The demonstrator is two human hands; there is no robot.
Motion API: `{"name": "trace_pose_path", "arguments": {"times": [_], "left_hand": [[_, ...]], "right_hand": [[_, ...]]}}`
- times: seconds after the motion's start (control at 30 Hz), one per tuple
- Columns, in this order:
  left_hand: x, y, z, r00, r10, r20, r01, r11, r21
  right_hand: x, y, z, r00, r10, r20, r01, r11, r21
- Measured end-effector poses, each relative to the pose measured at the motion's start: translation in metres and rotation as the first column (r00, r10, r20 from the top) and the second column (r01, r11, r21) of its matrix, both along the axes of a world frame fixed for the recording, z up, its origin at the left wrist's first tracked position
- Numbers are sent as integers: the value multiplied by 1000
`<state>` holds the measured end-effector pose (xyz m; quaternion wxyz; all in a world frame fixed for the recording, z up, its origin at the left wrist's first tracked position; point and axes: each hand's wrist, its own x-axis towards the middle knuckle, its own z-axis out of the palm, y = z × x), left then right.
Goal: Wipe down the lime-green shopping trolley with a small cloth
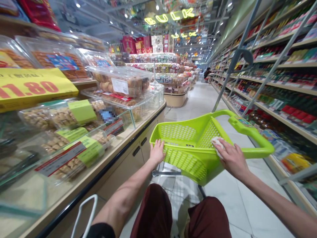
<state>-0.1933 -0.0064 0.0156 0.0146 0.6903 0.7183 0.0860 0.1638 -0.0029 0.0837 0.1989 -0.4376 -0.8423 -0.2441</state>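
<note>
two hands — left (pixel 157 152), right (pixel 232 159) — on lime cart (pixel 183 132), neon "bulk" sign (pixel 169 16)

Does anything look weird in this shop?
A square blurry patch by the glass display case looks odd: it's all little squares and can't be read. The right hand also presses a white tissue on the green basket.

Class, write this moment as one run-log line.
left hand: on rim of lime-green plastic shopping-cart basket | right hand: over white tissue-like wad on basket rim | setting: supermarket aisle
</note>
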Motion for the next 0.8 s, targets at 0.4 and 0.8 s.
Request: {"name": "trace_pose_path", "arguments": {"times": [0.4,0.8], "left_hand": [[15,2,-4,1000,-15,25,12,993,121],[21,0,-7,992,-95,87,81,985,152]], "right_hand": [[88,13,37,928,-297,-224,325,940,105],[-25,15,-13,964,-198,-180,181,978,-104]]}}
